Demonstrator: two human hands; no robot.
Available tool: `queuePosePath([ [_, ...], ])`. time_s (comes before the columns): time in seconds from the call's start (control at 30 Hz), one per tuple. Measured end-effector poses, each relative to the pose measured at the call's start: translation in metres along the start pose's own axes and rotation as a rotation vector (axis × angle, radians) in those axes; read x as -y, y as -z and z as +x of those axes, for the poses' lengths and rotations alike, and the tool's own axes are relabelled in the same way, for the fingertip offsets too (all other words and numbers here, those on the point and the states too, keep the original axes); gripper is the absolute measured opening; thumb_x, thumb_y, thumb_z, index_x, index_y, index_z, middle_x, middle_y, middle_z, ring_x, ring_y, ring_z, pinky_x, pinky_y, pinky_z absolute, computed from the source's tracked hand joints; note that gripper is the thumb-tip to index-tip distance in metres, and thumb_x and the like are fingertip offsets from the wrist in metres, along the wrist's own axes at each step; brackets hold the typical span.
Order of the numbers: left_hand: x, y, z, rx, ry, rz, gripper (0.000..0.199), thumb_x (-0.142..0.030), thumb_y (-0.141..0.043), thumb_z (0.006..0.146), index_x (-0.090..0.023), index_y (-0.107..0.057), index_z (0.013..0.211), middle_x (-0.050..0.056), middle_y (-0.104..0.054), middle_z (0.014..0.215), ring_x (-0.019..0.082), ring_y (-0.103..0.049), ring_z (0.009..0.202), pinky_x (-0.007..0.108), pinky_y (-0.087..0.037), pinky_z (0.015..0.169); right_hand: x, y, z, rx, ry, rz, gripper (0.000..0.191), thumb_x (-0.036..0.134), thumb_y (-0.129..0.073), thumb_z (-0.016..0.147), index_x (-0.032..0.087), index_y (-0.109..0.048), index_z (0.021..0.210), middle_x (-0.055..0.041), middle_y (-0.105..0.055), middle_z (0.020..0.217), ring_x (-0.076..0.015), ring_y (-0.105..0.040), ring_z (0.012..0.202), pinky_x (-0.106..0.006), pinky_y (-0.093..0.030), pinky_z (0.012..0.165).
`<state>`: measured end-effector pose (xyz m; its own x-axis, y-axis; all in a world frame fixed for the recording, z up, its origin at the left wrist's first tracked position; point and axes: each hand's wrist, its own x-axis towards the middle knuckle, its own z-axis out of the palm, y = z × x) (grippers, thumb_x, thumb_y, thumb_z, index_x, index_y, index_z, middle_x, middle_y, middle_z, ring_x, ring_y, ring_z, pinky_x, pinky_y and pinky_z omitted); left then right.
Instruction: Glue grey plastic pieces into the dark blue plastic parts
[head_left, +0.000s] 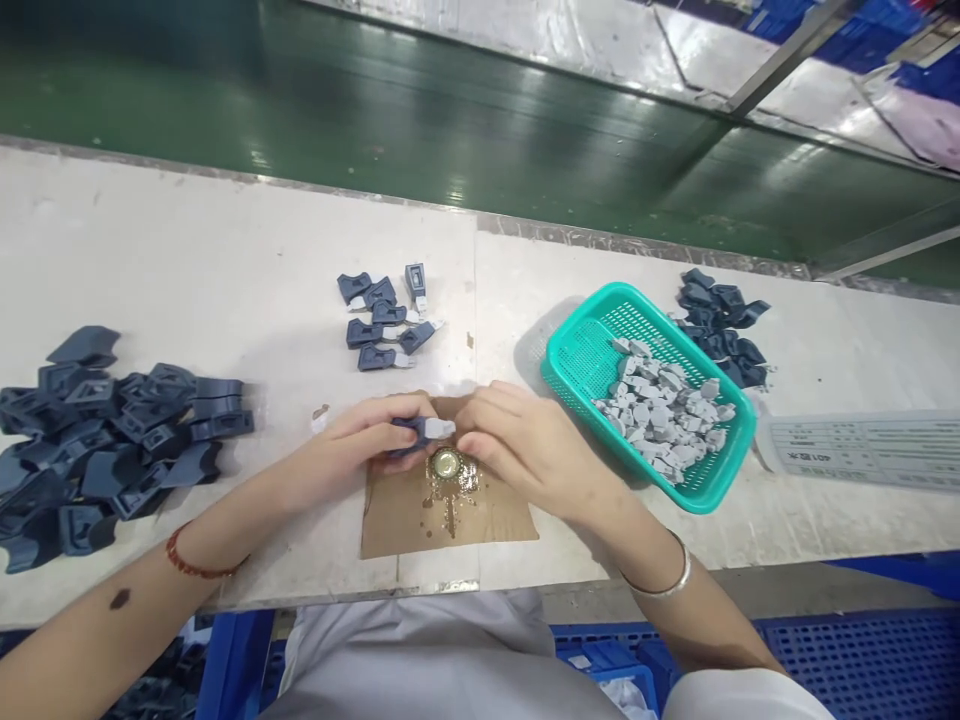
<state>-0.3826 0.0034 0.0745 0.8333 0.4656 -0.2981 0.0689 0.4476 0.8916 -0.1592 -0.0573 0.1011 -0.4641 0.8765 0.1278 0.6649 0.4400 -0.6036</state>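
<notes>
My left hand is closed around a dark blue part, with a light grey piece sticking out of its right end. Fingers curled, my right hand is beside the grey tip; whether it pinches the tip is hidden. Below both hands lies brown cardboard with wet spots and a small round container. Beyond them rests a group of joined blue and grey parts. A green basket at the right holds many light grey pieces.
Piles of dark blue parts lie at the left and behind the basket. A printed plastic sheet is at the right. Past the table's far edge runs a green conveyor surface. Blue crates stand below the near edge.
</notes>
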Motion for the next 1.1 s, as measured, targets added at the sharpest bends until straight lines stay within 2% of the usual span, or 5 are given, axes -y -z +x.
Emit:
queuePosePath([
  [0.17, -0.005, 0.006, -0.004, -0.043, -0.049, -0.254, 0.056, -0.066, -0.079, 0.075, -0.015, -0.057, 0.068, -0.004, -0.046, 0.061, 0.005, -0.032, 0.047, 0.022, -0.019, 0.043, -0.027, 0.041, -0.021, -0.404, -0.384, -0.238, 0.024, 0.035, -0.048, 0.105, 0.022, -0.063, 0.092, -0.0068, -0.069, 0.091, -0.0233, -0.064, 0.088, -0.037, -0.047, 0.081],
  [0.3, -0.008, 0.01, -0.006, -0.049, -0.013, -0.409, 0.06, -0.058, -0.08, 0.076, -0.016, -0.041, 0.055, -0.007, -0.031, 0.053, 0.002, -0.022, 0.041, 0.019, -0.014, 0.038, -0.054, 0.05, -0.039, -0.281, -0.808, -0.557, 0.038, 0.033, -0.05, 0.1, 0.012, -0.063, 0.129, -0.0223, -0.066, 0.13, -0.0387, -0.063, 0.114, -0.05, -0.047, 0.095],
  [0.47, -0.01, 0.013, -0.007, -0.031, 0.054, -0.573, 0.057, -0.049, -0.073, 0.071, -0.018, -0.029, 0.049, -0.007, -0.02, 0.048, 0.003, -0.014, 0.038, 0.021, -0.007, 0.034, -0.057, 0.046, -0.036, 0.062, -0.903, -0.72, 0.05, 0.02, -0.042, 0.102, -0.007, -0.053, 0.142, -0.0339, -0.057, 0.14, -0.0437, -0.054, 0.13, -0.051, -0.04, 0.111],
  [0.9, -0.016, 0.021, -0.008, -0.314, 0.007, -0.421, 0.05, -0.046, -0.067, 0.068, -0.021, -0.028, 0.049, -0.007, -0.018, 0.05, 0.004, -0.012, 0.04, 0.023, -0.009, 0.038, -0.057, 0.052, -0.023, 0.104, -1.126, -0.61, 0.027, 0.022, -0.055, 0.1, 0.007, -0.074, 0.112, -0.0197, -0.078, 0.106, -0.0395, -0.072, 0.103, -0.041, -0.049, 0.082],
  [1.1, -0.013, 0.025, -0.01, -0.746, -0.192, 0.166, 0.034, -0.053, -0.067, 0.088, -0.022, -0.053, 0.084, -0.005, -0.041, 0.066, 0.007, -0.026, 0.049, 0.023, -0.021, 0.047, -0.057, 0.052, -0.024, 0.096, -1.109, -0.572, 0.027, 0.021, -0.064, 0.095, 0.008, -0.073, 0.118, -0.0178, -0.076, 0.117, -0.0375, -0.07, 0.111, -0.039, -0.051, 0.086],
])
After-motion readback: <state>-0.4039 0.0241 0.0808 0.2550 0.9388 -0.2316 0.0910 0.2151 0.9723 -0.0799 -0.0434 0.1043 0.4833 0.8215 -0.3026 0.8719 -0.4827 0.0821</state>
